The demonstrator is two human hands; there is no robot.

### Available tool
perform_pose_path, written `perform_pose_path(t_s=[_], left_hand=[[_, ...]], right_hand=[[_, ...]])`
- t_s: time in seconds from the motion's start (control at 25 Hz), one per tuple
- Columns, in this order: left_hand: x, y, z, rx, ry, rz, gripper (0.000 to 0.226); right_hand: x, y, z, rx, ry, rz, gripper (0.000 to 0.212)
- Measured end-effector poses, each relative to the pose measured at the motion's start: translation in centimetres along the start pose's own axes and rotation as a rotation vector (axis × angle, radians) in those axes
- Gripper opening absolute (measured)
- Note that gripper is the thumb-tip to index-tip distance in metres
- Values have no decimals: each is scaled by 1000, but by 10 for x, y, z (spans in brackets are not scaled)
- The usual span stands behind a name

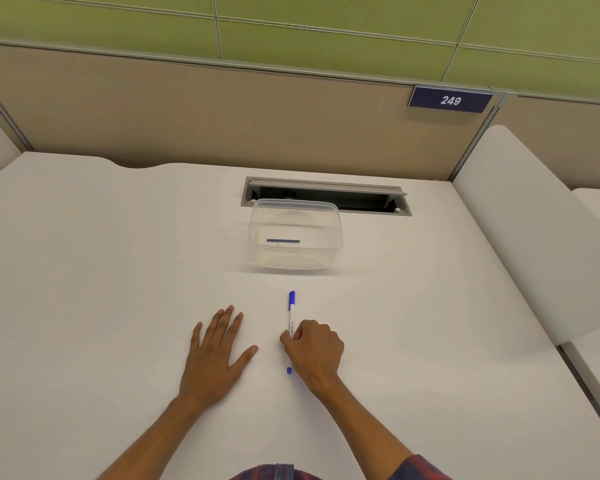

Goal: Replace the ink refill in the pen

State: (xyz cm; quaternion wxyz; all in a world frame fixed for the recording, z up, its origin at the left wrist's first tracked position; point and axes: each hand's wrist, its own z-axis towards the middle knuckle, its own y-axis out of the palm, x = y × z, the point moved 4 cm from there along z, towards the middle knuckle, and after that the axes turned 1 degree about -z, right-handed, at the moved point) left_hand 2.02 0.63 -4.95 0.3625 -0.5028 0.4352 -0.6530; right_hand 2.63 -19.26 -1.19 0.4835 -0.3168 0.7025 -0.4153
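A white pen (291,315) with a blue cap lies on the white desk, cap end pointing away from me and its blue end plug showing below my fist. My right hand (314,348) is closed around the middle of the pen's barrel. My left hand (219,348) rests flat on the desk to the pen's left, fingers spread, holding nothing. A thin blue ink refill (283,241) lies inside a clear plastic container (329,233) farther back on the desk.
An open cable slot (361,197) is set in the desk (84,271) just behind the container. A beige partition with a plate reading 249 (450,100) rises at the back. A white side panel (534,230) borders the desk on the right.
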Motion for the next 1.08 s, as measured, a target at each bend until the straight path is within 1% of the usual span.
perform_pose_path(t_s=[0.4, 0.52, 0.64, 0.76, 0.84, 0.88, 0.92, 1.0, 1.08], left_hand=[[0, 1, 0, -4, 2, 11, 76], [-1, 0, 0, 5, 2, 9, 75], [0, 1, 0, -26, 3, 8, 74], [-3, -1, 3, -3, -4, -71, 81], [-5, -8, 7, -23, -27, -157, 88], [-5, -19, 12, 5, -10, -171, 89], [-5, -31, 22, 50, 23, -175, 88], [-4, -74, 53, 176, 70, -180, 81], [6, -131, 86, 328, 92, -157, 75]], right_hand=[[1, 0, 0, -4, 1, 5, 28], [2, 1, 1, -4, 8, 17, 32], [0, -4, -2, 20, 14, 49, 39], [3, -16, 3, 63, -4, 62, 41], [8, -30, 8, 91, -50, 79, 39], [8, -41, 11, 127, -92, 96, 40], [8, -52, 17, 185, -157, 106, 45], [4, -86, 36, 346, -287, 76, 67], [-7, -131, 48, 473, -388, -29, 86]])
